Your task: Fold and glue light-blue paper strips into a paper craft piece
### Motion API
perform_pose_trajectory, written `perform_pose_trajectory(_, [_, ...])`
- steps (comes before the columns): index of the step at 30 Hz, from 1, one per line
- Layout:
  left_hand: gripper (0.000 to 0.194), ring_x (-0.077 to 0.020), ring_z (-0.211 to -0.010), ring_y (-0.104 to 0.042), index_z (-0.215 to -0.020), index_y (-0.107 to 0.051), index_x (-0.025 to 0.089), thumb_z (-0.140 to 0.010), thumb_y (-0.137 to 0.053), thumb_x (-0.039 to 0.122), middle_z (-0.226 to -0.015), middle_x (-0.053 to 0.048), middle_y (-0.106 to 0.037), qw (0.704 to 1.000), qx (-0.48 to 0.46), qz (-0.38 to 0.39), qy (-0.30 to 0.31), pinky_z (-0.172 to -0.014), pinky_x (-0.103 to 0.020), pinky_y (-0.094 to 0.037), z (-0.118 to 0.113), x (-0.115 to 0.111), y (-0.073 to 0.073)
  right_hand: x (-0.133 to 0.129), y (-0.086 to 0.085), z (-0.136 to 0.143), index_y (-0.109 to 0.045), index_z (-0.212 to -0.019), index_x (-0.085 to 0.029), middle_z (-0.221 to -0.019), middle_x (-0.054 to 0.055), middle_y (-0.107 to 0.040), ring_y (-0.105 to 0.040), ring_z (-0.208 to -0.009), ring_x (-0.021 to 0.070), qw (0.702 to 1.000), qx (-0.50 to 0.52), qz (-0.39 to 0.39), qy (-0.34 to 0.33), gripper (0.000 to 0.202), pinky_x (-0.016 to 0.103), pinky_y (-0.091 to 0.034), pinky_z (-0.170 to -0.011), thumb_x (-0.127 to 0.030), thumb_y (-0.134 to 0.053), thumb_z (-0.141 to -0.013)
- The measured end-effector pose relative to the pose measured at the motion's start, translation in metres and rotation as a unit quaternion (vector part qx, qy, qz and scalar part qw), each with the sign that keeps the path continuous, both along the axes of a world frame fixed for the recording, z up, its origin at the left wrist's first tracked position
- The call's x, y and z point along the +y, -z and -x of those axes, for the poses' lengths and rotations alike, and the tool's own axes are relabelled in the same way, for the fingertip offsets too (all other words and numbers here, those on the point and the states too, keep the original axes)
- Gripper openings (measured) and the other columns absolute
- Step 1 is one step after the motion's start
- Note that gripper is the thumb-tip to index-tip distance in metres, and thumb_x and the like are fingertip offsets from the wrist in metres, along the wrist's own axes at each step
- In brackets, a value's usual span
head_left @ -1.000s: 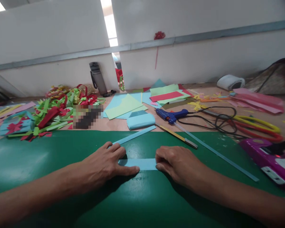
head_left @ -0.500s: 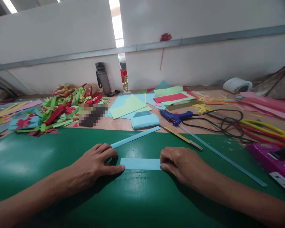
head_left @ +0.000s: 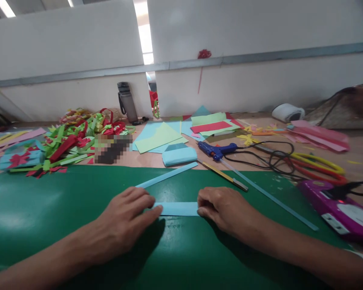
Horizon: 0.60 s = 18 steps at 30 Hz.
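Note:
A short light-blue paper strip (head_left: 179,208) lies crosswise over the green mat (head_left: 87,201), between my two hands. At its left end, my left hand (head_left: 130,213) pinches the paper between thumb and fingertips. My right hand (head_left: 220,205) grips the other end with curled fingers, which hide that edge. Just beyond the left hand, a longer, narrower blue strip (head_left: 169,174) slants away to the right. Behind it sits a folded light-blue paper piece (head_left: 179,156).
Right of centre are a blue glue gun (head_left: 217,150) with a clear glue stick, a yellow craft knife (head_left: 224,175), scissors (head_left: 317,162) and a purple power strip (head_left: 335,207). Colored paper scraps (head_left: 75,141) heap at the left, near a grey bottle (head_left: 127,102). Paper sheets (head_left: 157,139) lie at the back.
My left hand has closed on the strip's left end, its fingers coming down to the thumb. The right hand keeps its grip. The whole view has shifted slightly.

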<state>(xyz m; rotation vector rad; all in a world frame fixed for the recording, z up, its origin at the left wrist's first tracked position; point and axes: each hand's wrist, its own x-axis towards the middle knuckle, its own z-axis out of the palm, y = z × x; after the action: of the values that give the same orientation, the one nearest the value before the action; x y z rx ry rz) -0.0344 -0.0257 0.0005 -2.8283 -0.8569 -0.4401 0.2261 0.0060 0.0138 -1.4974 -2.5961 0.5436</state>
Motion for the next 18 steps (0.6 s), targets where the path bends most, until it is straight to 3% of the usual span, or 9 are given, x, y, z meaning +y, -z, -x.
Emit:
perform_pose_trajectory(5, [0.022,-0.0192,-0.081,-0.046,-0.104,-0.052,0.016,-0.091,-0.04,0.029,-0.094,-0.007,-0.056,0.994,0.079,0.078,0.016,-0.069,-0.033,-0.038,-0.05,0.005,0.003,-0.002,0.0,-0.007,-0.06,-0.073,-0.017,-0.074,0.003,-0.065,-0.056,-0.067,0.0144,0.999,-0.035,-0.03,0.001,0.009,0.023,-0.031,-0.057,-0.018,-0.054,-0.08])
perform_pose_trajectory(9, [0.027,-0.0204,-0.086,-0.043,-0.109,-0.05,0.017,-0.091,-0.039,0.035,-0.102,-0.008,-0.054,0.993,0.08,0.092,0.001,-0.073,-0.035,-0.037,-0.055,0.011,0.004,-0.005,0.004,-0.019,-0.059,-0.075,-0.017,-0.075,0.003,-0.062,-0.055,-0.065,0.013,0.996,-0.063,-0.061,-0.026,0.014,0.023,-0.031,-0.056,-0.018,-0.049,-0.085])
perform_pose_trajectory(12, [0.032,-0.0204,-0.085,-0.042,-0.118,-0.046,0.023,-0.09,-0.039,0.038,-0.104,-0.007,-0.052,0.991,0.085,0.104,-0.008,-0.073,-0.035,-0.037,-0.057,0.011,0.0,-0.011,0.006,-0.025,-0.059,-0.093,-0.022,-0.076,0.002,-0.059,-0.053,-0.062,0.0134,0.982,-0.097,-0.128,-0.1,0.02,0.025,-0.028,-0.052,-0.014,-0.042,-0.088])
perform_pose_trajectory(15, [0.037,-0.0198,-0.079,-0.042,-0.119,-0.046,0.027,-0.088,-0.04,0.045,-0.101,-0.008,-0.05,0.988,0.1,0.116,-0.011,-0.069,-0.034,-0.037,-0.064,0.01,-0.004,-0.018,0.007,-0.028,-0.05,-0.114,-0.023,-0.085,0.004,-0.058,-0.052,-0.066,0.016,0.957,-0.127,-0.184,-0.187,0.034,0.025,-0.028,-0.05,-0.011,-0.048,-0.083])
perform_pose_trajectory(18, [0.036,-0.0205,-0.079,-0.042,-0.12,-0.046,0.029,-0.088,-0.037,0.044,-0.1,-0.008,-0.05,0.987,0.099,0.124,-0.006,-0.069,-0.035,-0.038,-0.067,0.01,-0.006,-0.022,0.008,-0.035,-0.047,-0.115,-0.02,-0.091,0.006,-0.057,-0.052,-0.075,0.0191,0.941,-0.148,-0.213,-0.22,0.041,0.026,-0.032,-0.051,-0.01,-0.054,-0.076])
